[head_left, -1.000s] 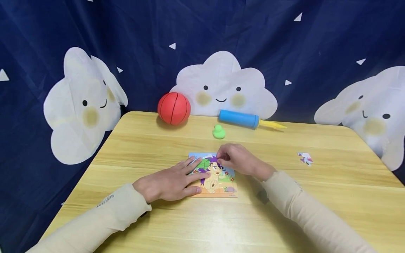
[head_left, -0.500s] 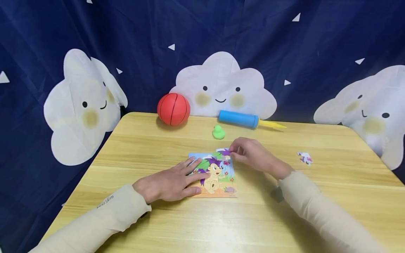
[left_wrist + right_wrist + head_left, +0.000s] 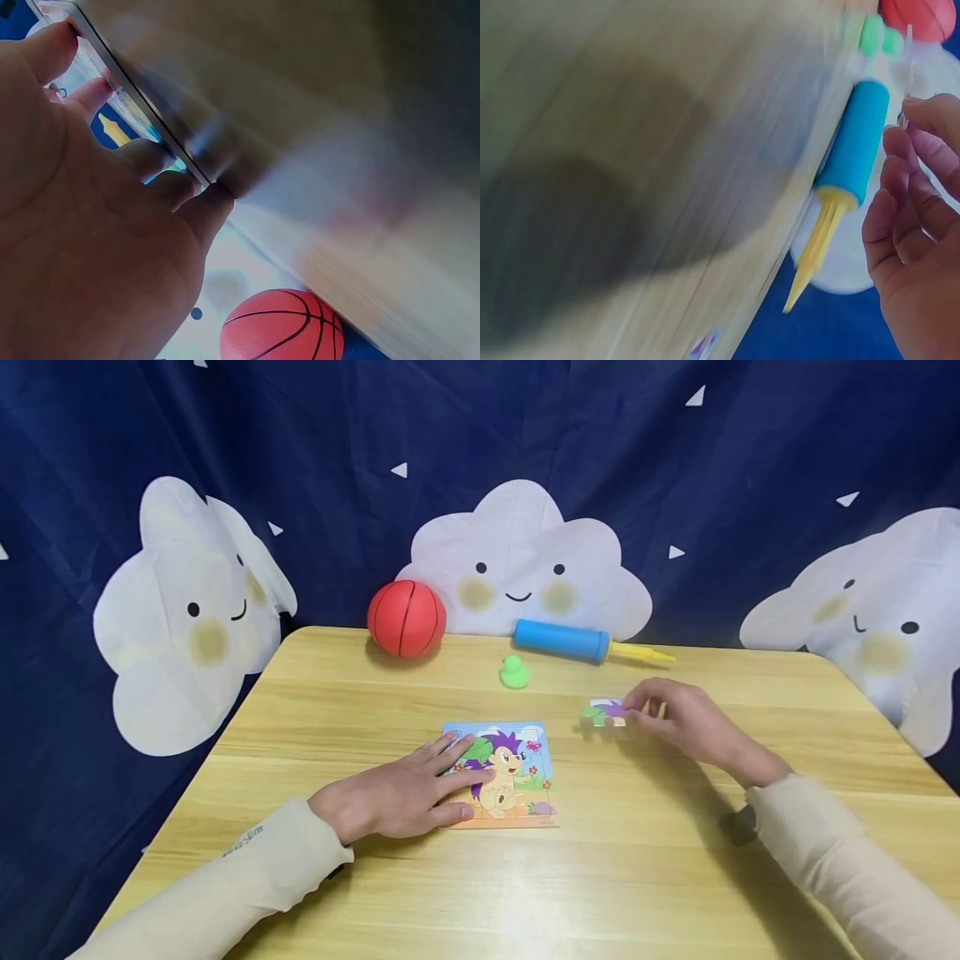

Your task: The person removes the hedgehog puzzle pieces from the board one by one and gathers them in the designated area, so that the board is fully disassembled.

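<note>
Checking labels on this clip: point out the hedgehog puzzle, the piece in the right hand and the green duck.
Hedgehog puzzle (image 3: 502,787), head view: on the hedgehog's belly.
Puzzle piece (image 3: 609,712), head view: middle of its printed face.
Green duck (image 3: 514,677), head view: on its body.

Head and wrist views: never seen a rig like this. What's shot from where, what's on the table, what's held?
No robot here, just a person's two bare hands. The head picture comes from a camera worn on the head, looking forward and down; each wrist picture comes from a camera worn on that wrist.

On the table lies a hedgehog puzzle, with the left hand resting on it, fingers spread. The right hand pinches a puzzle piece above the table. Farther back are a red ball, a green duck and what looks like a blue-and-yellow pump.

The wrist pictures look tilted because those cameras are angled.
</note>
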A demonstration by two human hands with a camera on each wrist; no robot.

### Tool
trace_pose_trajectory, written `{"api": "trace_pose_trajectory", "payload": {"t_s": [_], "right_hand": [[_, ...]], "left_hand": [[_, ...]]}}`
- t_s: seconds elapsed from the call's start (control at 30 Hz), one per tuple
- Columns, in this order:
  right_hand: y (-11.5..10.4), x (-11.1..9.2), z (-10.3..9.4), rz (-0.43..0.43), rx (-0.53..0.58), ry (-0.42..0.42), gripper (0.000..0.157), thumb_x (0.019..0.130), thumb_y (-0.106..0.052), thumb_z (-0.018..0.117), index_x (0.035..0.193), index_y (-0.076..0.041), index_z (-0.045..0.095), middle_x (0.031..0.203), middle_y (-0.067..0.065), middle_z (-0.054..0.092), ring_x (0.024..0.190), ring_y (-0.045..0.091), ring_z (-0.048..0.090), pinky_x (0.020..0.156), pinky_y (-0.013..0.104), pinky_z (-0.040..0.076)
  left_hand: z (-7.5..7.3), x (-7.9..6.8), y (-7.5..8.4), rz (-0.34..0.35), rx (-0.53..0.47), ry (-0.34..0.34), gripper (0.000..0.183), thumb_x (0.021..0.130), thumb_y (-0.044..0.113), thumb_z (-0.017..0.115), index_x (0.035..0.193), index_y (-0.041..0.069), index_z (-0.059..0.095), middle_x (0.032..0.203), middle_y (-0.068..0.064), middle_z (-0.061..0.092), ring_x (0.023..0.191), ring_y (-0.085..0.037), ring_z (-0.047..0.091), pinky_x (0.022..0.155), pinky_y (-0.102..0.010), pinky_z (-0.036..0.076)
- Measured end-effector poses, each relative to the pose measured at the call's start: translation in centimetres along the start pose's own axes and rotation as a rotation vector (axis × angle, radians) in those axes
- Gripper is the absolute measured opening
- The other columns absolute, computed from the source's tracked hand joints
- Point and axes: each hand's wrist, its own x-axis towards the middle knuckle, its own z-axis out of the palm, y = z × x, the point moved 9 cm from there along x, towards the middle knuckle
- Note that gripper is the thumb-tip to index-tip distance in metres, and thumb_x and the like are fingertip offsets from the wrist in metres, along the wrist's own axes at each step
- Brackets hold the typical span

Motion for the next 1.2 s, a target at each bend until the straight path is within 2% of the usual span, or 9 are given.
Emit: {"api": "trace_pose_trajectory", "payload": {"t_s": [0.3,0.5,0.9,1.2], "right_hand": [[3.9,-2.6,-2.7,0.054,-0.029,0.051,0.009,0.096,-0.009,0.083,0.101,-0.016,0.080,0.087,-0.009,0.070,0.079,0.002,0.056,0.066,0.017,0.046],[6.2,-3.8,-3.6,0.125,-0.029,0.045,0.008,0.097,-0.009,0.082,0.103,-0.015,0.080,0.087,-0.006,0.069,0.077,0.002,0.056,0.064,0.018,0.047],[9.2,-5.4,-3.3,0.179,-0.064,-0.002,0.007,0.099,-0.008,0.080,0.105,-0.012,0.080,0.091,-0.003,0.073,0.077,0.000,0.055,0.061,0.022,0.047],[10.0,-6.2,-2.7,0.189,-0.058,-0.035,0.010,0.097,-0.010,0.083,0.104,-0.016,0.081,0.094,-0.005,0.074,0.081,-0.001,0.054,0.071,0.020,0.045]], "left_hand": [[-0.1,-0.1,0.0,0.001,-0.005,0.010,0.058,0.114,0.056,0.046,0.170,0.044,0.036,0.186,-0.001,0.006,0.173,-0.029,0.000,0.138,-0.056,0.017],[0.0,-0.1,0.0,0.007,-0.006,0.010,0.058,0.115,0.055,0.046,0.170,0.043,0.036,0.186,-0.002,0.006,0.173,-0.031,0.000,0.138,-0.058,0.018],[0.0,-0.2,-0.2,-0.001,-0.004,0.017,0.057,0.115,0.055,0.046,0.170,0.043,0.037,0.186,-0.002,0.006,0.173,-0.032,0.001,0.136,-0.060,0.021],[-0.1,-0.2,0.0,0.013,-0.004,0.014,0.057,0.115,0.054,0.045,0.170,0.041,0.037,0.186,-0.005,0.007,0.172,-0.034,0.003,0.137,-0.060,0.020]]}}
